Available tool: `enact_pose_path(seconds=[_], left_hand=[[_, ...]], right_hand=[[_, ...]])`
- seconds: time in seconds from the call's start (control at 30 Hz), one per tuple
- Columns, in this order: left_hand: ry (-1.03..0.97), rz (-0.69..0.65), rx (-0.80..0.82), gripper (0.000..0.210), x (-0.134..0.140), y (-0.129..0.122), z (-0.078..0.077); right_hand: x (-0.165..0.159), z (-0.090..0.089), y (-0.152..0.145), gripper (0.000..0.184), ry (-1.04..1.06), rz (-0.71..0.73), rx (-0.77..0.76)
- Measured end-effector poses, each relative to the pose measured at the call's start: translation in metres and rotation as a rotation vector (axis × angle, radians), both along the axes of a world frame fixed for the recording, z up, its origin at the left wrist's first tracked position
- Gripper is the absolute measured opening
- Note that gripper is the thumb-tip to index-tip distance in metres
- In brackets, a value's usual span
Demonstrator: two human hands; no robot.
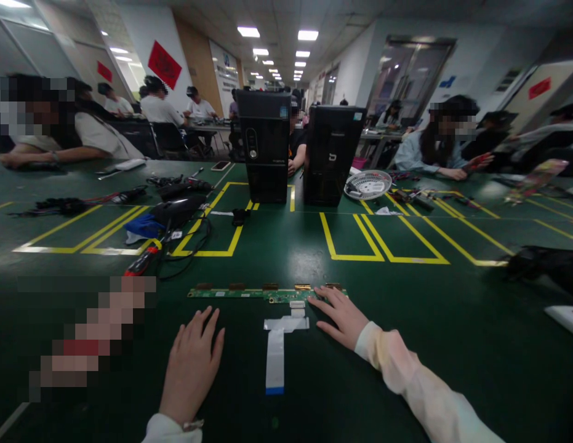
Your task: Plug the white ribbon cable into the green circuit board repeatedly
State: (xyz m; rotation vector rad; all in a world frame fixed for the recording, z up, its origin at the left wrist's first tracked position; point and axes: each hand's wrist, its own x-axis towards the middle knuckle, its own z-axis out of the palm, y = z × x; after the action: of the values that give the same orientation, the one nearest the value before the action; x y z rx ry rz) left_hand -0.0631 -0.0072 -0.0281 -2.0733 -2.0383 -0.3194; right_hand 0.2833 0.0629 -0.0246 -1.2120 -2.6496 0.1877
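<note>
A long, narrow green circuit board (244,294) lies across the green table in front of me, with copper-coloured tabs along its far edge. From its near side a white ribbon cable (275,357) runs toward me, folded once and ending in a blue tip. My right hand (339,314) rests at the board's right end, fingers spread, the fingertips touching or just over it. To the left of the cable, my left hand (192,360) lies on the table with its fingers apart and holds nothing. The fingers of the right hand hide part of the board.
Two black computer towers (268,147) stand at the table's middle. A red-and-black handled tool (143,261), cables and a blue item (145,227) lie left. A white basket (368,184) sits back right. Yellow tape (355,258) marks the tabletop. Several people sit around.
</note>
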Motion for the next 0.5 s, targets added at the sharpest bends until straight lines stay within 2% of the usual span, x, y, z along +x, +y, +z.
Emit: enact_pose_path(seconds=[0.13,0.27,0.5], left_hand=[[-0.009,-0.013,0.005,0.054,0.001,0.005,-0.004],[-0.023,-0.013,0.008,0.054,0.001,0.005,-0.004],[-0.037,-0.009,-0.015,0.054,0.002,0.005,0.0]], right_hand=[[-0.003,-0.001,-0.002,0.047,0.029,0.012,0.044],[-0.013,0.005,-0.005,0.042,0.055,0.09,0.053],[-0.023,0.017,-0.009,0.055,-0.034,0.132,-0.072]])
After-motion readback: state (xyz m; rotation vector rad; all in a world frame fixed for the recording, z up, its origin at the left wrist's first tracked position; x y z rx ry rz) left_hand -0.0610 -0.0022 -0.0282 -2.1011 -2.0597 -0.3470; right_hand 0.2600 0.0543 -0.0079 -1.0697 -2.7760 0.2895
